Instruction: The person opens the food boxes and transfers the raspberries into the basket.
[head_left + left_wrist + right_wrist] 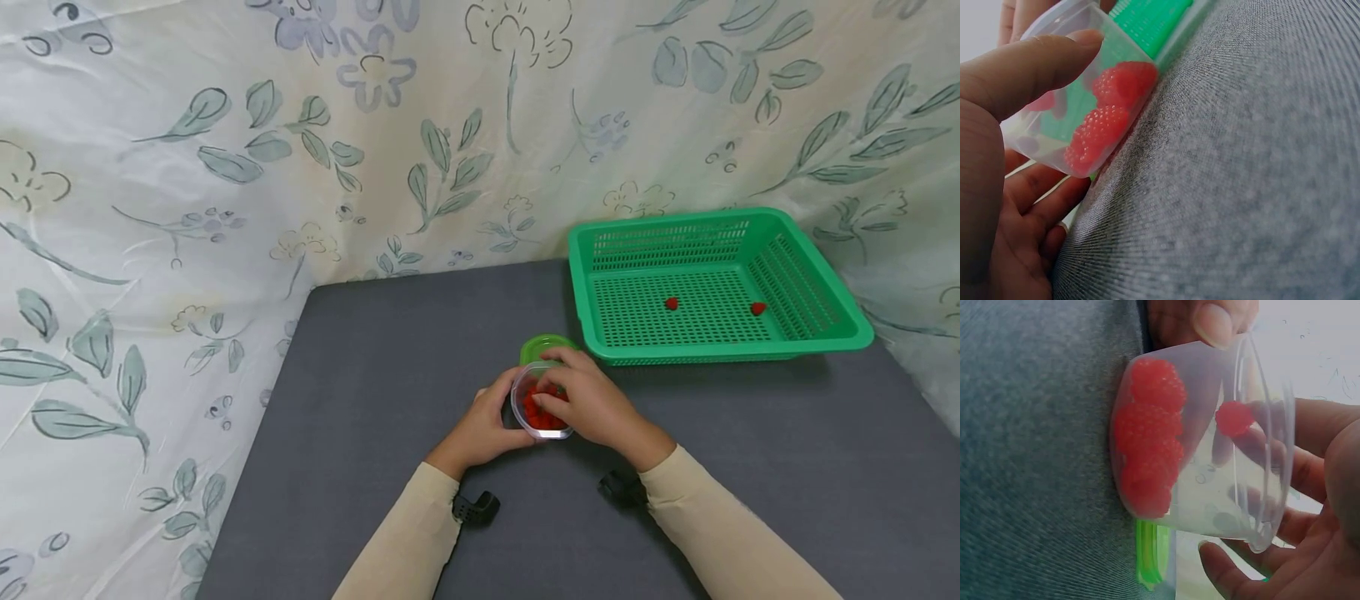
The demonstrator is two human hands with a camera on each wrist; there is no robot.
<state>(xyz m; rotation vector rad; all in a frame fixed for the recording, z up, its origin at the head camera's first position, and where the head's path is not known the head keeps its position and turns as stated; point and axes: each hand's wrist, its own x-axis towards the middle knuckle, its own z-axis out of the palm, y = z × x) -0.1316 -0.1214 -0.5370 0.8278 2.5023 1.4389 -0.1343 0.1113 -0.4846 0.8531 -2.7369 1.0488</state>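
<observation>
A clear plastic cup (1210, 506) stands on the table with several raspberries (1150, 437) piled at its bottom. My left hand (487, 425) holds the cup from the side, its thumb along the near wall and fingers on the far side. Fingers of my right hand (592, 400) reach in over the rim. Through the clear wall, the right wrist view shows a single raspberry (1234, 419) pinched at those fingertips, above the pile. Just behind the cup lies a bright green lid (543, 343), partly covered by the right hand.
A green mesh basket (720, 354) stands at the back right of the dark grey table (360, 400). Two red berries, one left (672, 303) and one right (758, 308), lie on its floor. A flower-printed cloth (300, 167) hangs behind the table and down its left side.
</observation>
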